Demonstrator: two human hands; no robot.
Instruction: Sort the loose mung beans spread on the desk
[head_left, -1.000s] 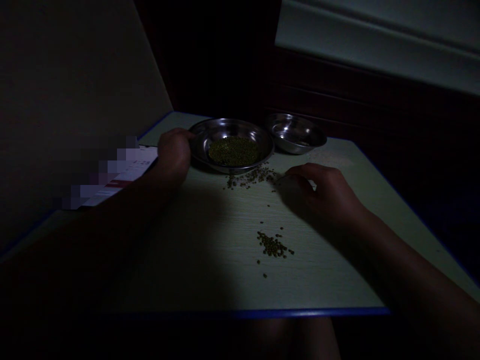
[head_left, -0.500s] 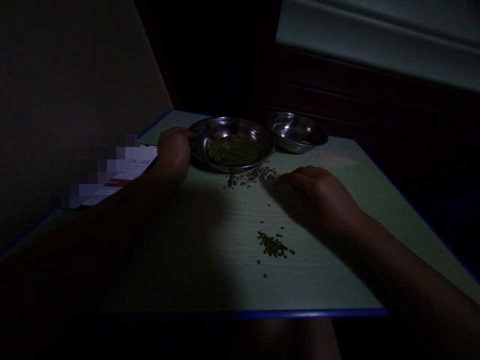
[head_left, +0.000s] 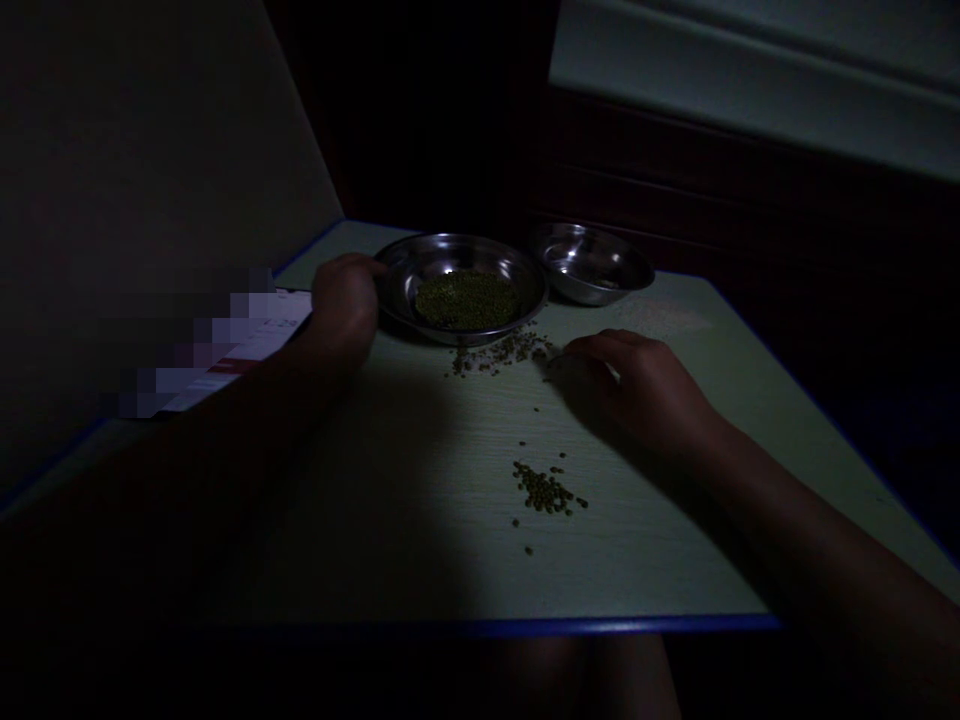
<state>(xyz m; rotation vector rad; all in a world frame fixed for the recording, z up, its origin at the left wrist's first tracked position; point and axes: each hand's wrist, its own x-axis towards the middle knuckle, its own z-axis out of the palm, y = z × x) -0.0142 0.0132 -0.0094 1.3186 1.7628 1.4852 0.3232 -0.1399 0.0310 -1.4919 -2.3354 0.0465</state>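
My left hand point(head_left: 341, 305) is closed round the left rim of a shallow steel plate point(head_left: 397, 268) that holds a heap of green beans point(head_left: 466, 298). A trail of loose beans point(head_left: 499, 353) lies on the table just in front of the plate. My right hand point(head_left: 645, 385) rests on the table to the right of that trail. Its fingers are curled and held together, with the tips touching the nearest beans. The dim light hides whether anything is pinched in them. A second small heap of beans point(head_left: 546, 490) lies nearer to me.
A second steel bowl point(head_left: 592, 265) stands behind and to the right of the plate. A printed paper point(head_left: 247, 335) lies at the left. The pale table point(head_left: 420, 480) has a blue front edge point(head_left: 525, 626). A wall panel rises at the left, and the surroundings are dark.
My right hand has shifted slightly back and forth beside the loose beans. My left hand and the plate have stayed put.
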